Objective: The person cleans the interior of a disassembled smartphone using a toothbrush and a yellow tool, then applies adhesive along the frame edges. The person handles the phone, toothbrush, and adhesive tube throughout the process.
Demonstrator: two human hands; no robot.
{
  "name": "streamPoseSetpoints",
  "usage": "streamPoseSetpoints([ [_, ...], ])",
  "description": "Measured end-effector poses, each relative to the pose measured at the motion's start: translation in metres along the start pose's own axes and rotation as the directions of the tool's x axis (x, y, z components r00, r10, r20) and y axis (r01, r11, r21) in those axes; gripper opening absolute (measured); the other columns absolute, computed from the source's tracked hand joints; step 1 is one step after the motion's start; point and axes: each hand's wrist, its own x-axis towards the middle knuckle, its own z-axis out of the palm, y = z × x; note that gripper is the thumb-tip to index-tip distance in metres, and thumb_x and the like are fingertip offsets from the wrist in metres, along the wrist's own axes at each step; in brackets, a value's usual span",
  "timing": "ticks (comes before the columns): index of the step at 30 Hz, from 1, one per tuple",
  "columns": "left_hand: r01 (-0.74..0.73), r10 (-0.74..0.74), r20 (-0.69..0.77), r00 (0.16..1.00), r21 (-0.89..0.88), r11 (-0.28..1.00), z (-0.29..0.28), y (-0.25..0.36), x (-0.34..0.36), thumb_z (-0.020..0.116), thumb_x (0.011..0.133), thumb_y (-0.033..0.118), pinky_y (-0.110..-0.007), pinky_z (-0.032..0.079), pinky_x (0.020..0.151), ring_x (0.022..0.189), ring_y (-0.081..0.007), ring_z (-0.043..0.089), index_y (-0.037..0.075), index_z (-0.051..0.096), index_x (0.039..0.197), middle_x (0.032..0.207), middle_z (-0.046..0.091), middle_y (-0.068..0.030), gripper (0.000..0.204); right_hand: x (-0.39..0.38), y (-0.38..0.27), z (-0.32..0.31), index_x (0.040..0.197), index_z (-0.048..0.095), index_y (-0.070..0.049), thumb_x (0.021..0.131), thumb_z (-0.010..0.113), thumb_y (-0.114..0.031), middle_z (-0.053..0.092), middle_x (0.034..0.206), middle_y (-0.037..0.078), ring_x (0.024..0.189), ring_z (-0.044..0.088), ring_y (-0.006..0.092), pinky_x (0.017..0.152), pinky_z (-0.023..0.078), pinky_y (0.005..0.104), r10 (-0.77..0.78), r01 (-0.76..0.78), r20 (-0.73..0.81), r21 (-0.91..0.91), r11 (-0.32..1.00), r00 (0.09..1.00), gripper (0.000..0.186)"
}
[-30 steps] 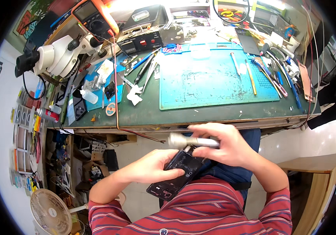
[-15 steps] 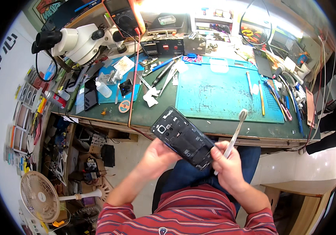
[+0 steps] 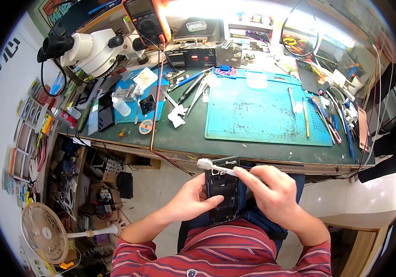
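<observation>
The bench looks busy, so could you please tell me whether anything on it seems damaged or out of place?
The blue mat looks worn: dark marks are scattered over its middle. Left of it, a crumpled white scrap lies loose on the bench.

Dark characters [image 3: 10, 50] stand on the white wall [image 3: 2, 115], greenish lettering [image 3: 60, 17] on a poster [image 3: 50, 6].

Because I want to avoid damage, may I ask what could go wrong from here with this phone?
The left hand holds the black phone off the workbench; a slipped grip could drop it. The right hand holds the brush near the phone's camera area, so careless pressure might mark it.
</observation>
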Motion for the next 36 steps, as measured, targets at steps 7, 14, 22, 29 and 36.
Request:
streamPoseSetpoints([
  [7, 0.061, -0.06, 0.033, 0.998, -0.056, 0.997, -0.007, -0.001, -0.005, 0.063, 0.094, -0.004, -0.034, 0.053, 0.102, 0.117, -0.0142, 0.062, 0.001, 0.042, 0.146, 0.132, 0.062, -0.0085, 0.057, -0.004, 0.012, -0.017, 0.115, 0.073, -0.01, 0.075, 0.064, 0.001, 0.06, 0.08, 0.005, 0.068, 0.063, 0.0213, 0.058, 0.051, 0.0344, 0.17, -0.173, -0.053, -0.076, 0.982, 0.984, 0.043],
  [14, 0.038, -0.037, 0.009, 0.999, -0.154, 0.987, -0.021, 0.004, -0.011, 0.072, 0.09, -0.001, -0.037, 0.049, 0.105, 0.124, -0.018, 0.059, 0.001, 0.041, 0.148, 0.138, 0.059, -0.0108, 0.066, -0.006, 0.044, -0.028, 0.122, 0.069, -0.009, 0.087, 0.058, 0.006, 0.064, 0.091, 0.01, 0.077, 0.065, 0.0281, 0.065, 0.052, 0.0384, 0.354, -0.39, -0.175, -0.259, 0.884, 0.919, 0.04],
  [22, -0.058, 0.055, -0.032, 0.998, -0.117, 0.991, -0.019, 0.003, -0.001, 0.07, 0.093, 0.002, -0.036, 0.049, 0.105, 0.121, -0.0157, 0.06, 0.002, 0.041, 0.147, 0.134, 0.061, -0.0082, 0.061, 0.005, 0.119, -0.018, 0.129, 0.065, -0.005, 0.089, 0.06, 0.003, 0.064, 0.127, 0.015, 0.116, 0.06, 0.0341, 0.103, 0.045, 0.0451, 0.306, -0.431, -0.309, -0.539, 0.724, 0.9, 0.042],
  [29, -0.034, 0.016, -0.073, 0.997, -0.26, 0.965, -0.031, -0.006, 0.003, 0.07, 0.092, 0.001, -0.038, 0.047, 0.108, 0.126, -0.0178, 0.057, 0.002, 0.044, 0.145, 0.139, 0.058, -0.0101, 0.059, -0.022, 0.0, 0.036, 0.137, 0.056, 0.003, 0.096, 0.067, -0.005, 0.071, 0.111, 0.012, 0.092, 0.068, 0.0151, 0.081, 0.056, 0.0296, 0.455, -0.692, 0.556, 0.689, 0.215, 0.696, 0.044],
  [36, 0.017, 0.034, -0.197, 0.98, 0.252, 0.968, -0.049, -0.052, -0.063, 0.076, 0.091, 0.016, -0.034, 0.051, 0.097, 0.112, -0.0143, 0.059, -0.001, 0.054, 0.132, 0.12, 0.065, -0.0074, 0.049, -0.042, -0.05, 0.1, 0.123, 0.064, 0.003, 0.094, 0.068, -0.006, 0.073, 0.104, 0.006, 0.086, 0.067, 0.0114, 0.077, 0.053, 0.0247, 0.234, -0.789, 0.829, 0.557, -0.26, 0.508, 0.03],
])
